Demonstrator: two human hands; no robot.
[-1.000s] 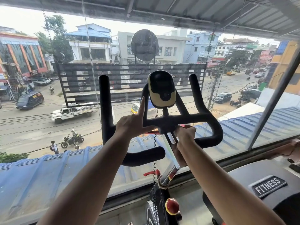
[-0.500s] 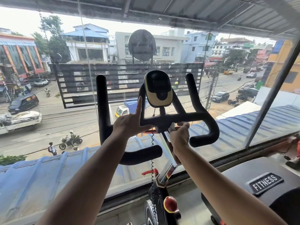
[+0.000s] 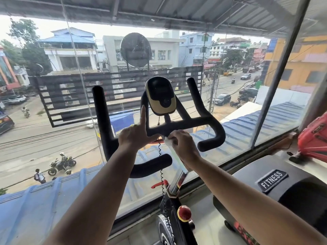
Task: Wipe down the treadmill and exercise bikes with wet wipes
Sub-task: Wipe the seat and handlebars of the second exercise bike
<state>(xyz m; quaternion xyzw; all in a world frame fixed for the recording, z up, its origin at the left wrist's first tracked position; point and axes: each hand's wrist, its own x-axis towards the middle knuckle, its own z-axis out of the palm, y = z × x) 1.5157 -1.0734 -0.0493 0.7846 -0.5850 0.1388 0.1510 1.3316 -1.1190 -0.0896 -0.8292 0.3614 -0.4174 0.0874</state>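
Note:
An exercise bike's black handlebars (image 3: 106,124) stand in front of me, with a yellow-and-black console (image 3: 160,96) mounted at the centre. My left hand (image 3: 135,135) grips the centre crossbar left of the stem, its index finger pointing straight up. My right hand (image 3: 182,144) holds a white wet wipe (image 3: 167,140) against the bar's centre, just below the console post. The chrome stem (image 3: 178,175) runs down from there to the frame, where a red knob (image 3: 184,210) sits.
A large glass window (image 3: 53,121) is right behind the handlebars, with a street below. To the right is a black machine housing with a FITNESS label (image 3: 272,180). A red object (image 3: 313,137) lies on the sill at far right. A coiled cable (image 3: 161,167) hangs by the stem.
My right hand has risen from the stem to the centre of the crossbar, and the white wipe now shows at its fingers. My left hand keeps its hold.

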